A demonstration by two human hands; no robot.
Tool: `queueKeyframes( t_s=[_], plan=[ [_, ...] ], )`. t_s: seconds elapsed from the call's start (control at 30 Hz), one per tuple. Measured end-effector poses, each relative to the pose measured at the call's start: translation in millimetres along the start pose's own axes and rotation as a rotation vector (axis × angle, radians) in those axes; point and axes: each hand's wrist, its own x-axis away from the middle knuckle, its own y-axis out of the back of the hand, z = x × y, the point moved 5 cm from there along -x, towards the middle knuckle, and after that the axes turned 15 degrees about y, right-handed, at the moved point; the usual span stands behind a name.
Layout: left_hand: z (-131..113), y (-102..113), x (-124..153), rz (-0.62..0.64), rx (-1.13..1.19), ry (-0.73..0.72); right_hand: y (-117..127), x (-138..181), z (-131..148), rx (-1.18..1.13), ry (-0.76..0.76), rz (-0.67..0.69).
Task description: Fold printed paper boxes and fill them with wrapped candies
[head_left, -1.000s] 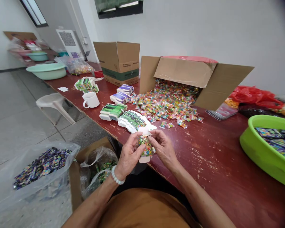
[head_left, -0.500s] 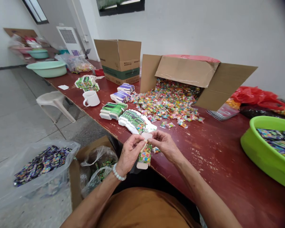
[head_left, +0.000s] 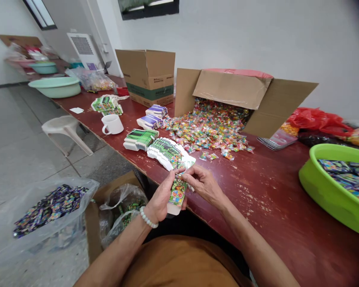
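Observation:
My left hand (head_left: 162,196) is wrapped round a small printed candy box (head_left: 177,193), green with colourful print, held over the table's front edge. A white flap sticks out at its lower end. At the upper end my right hand (head_left: 204,184) pinches the box's top, its thumb and fingertips close together there. Just beyond both hands lies a fanned stack of flat candy boxes (head_left: 166,152). Loose wrapped candies (head_left: 209,131) spill toward me out of a cardboard carton (head_left: 230,91) on its side.
Bundles of green boxes (head_left: 140,139) and purple boxes (head_left: 151,121) and a white mug (head_left: 112,124) stand on the red table (head_left: 257,199). A green basin (head_left: 332,199) of packets sits at right. Bags of packets (head_left: 52,207) and a stool (head_left: 62,127) are at left.
The top of the candy box, upright and white before, is now under my fingers. My left hand has shifted its hold to wrap round the box. The view has turned slightly.

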Motion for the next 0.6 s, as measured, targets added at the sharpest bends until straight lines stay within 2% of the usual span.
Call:
queueKeyframes(
  t_s=[0.1, 0.2, 0.33, 0.47, 0.6],
  plan=[
    [0.3, -1.2, -4.8, -0.019, -0.017, -0.004, 0.1, -4.3, -5.5, -0.010, -0.108, 0.014],
    [-0.3, -3.1, -7.2, 0.010, -0.034, -0.016, -1.6, -7.1, -13.6, -0.152, -0.250, 0.023],
    [-3.1, -3.3, -6.1, 0.028, -0.083, -0.045, -1.7, -8.9, -18.9, -0.320, -0.342, -0.049],
    [-5.0, -0.7, -3.8, -0.012, -0.117, -0.063, -1.3, -8.1, -16.1, -0.302, -0.304, -0.088],
    [-7.0, 2.0, -3.0, -0.053, -0.094, -0.086, -5.9, -2.1, -7.7, -0.158, -0.121, 0.010]
  ],
)
